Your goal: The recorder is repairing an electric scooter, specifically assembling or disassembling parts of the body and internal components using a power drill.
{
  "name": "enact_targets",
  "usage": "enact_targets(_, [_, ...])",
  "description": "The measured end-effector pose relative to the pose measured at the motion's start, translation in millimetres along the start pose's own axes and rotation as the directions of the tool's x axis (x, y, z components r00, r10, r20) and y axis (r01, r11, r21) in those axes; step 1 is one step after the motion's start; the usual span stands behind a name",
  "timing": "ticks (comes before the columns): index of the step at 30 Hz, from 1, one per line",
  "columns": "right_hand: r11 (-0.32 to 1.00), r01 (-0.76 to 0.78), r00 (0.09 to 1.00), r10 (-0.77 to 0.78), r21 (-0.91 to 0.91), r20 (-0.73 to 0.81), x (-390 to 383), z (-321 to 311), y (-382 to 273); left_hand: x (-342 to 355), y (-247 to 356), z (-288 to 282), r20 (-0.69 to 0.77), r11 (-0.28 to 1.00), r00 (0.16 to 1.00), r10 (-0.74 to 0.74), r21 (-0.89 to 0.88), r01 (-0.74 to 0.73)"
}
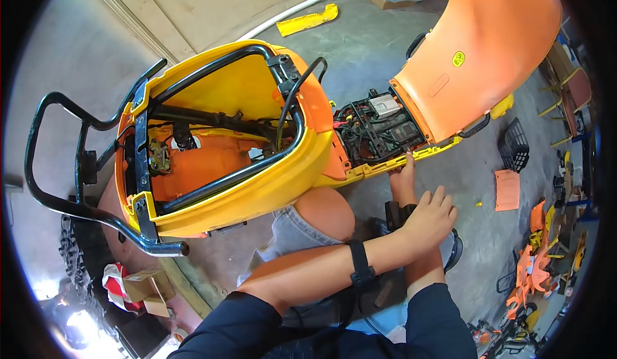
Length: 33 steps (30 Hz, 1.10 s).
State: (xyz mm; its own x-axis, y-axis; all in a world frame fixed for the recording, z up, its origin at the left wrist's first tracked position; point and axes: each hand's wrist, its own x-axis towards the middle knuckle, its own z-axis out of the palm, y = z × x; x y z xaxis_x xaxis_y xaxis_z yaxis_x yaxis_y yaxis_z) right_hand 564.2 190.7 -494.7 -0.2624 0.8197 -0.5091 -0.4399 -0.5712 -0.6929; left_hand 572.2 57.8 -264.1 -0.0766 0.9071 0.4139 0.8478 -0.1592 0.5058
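A yellow and orange scooter body (319, 161) lies across the view with black tubular rails (96, 211). Its rear compartment shows an orange inner moulding (205, 173). To the right, an open bay holds black wiring and a silver box (384, 105) below a raised orange panel (479, 51). My right hand (403, 178) touches the bay's lower yellow trim (379, 168) with a fingertip; its other fingers are mostly hidden. My left hand (437, 218) is open over my right forearm, fingers apart and slightly bent, holding nothing visible.
My bare knee (324, 214) is under the body. A yellow part (306, 18) lies near a door (212, 2). A black basket (513, 144) and orange panel (506, 191) are on the right floor, beside piled parts (530, 269). Cardboard boxes (146, 288) sit at lower left.
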Motion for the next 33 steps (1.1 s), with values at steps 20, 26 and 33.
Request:
enact_targets(20, [0.958, 0.281, 0.924, -0.256, 0.051, -0.285, -5.5, 59.4, 25.2, -2.4, -1.8, -11.7, 0.141, 0.995, 0.990, -0.012, -0.097, 0.026])
enact_targets(26, [0.962, 0.273, 0.877, -0.254, -0.012, -0.408, -6.3, 65.1, 26.1, -3.3, -2.9, -12.4, 0.151, 0.998, 0.988, -0.024, -0.046, 0.031])
enact_targets(33, [0.992, 0.116, 0.879, -0.123, -0.044, -0.461, -16.3, 56.0, 38.3, 1.9, 2.2, -12.2, 0.225, 0.999, 0.974, 0.032, -0.044, -0.022])
